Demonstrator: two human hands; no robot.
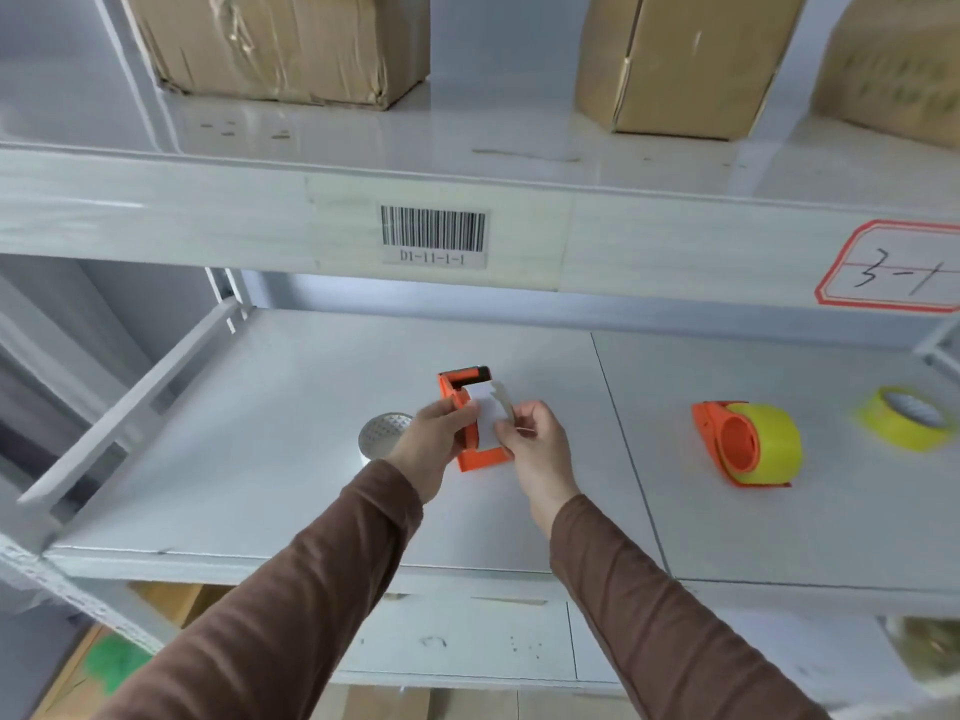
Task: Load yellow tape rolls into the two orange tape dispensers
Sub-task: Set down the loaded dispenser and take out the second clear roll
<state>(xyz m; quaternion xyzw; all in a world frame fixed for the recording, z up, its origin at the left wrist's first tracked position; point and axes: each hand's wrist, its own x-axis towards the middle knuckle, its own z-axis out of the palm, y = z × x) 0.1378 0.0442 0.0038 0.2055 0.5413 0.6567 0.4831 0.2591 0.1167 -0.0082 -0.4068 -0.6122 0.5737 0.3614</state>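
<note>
Brown-sleeved arms reach over a pale grey metal shelf (519,517), where the left hand (434,439) is clamped around an empty orange plastic tape dispenser (470,426) and the right hand (535,439) pinches its white flap between closed fingertips. Just left of that dispenser, partly hidden by the left hand, sits a silvery roll (382,433). Well to its right lies a second orange dispenser loaded with yellow tape (750,441), and farther right a loose yellow tape roll (906,418).

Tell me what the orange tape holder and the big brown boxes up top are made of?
The orange tape dispenser on the right looks like hard plastic: one solid bright colour, smooth moulded curves, a slight sheen. The brown boxes on the upper shelf look like cardboard: dull tan, folded edges, creases, with shiny clear tape wrinkled over one.
</note>
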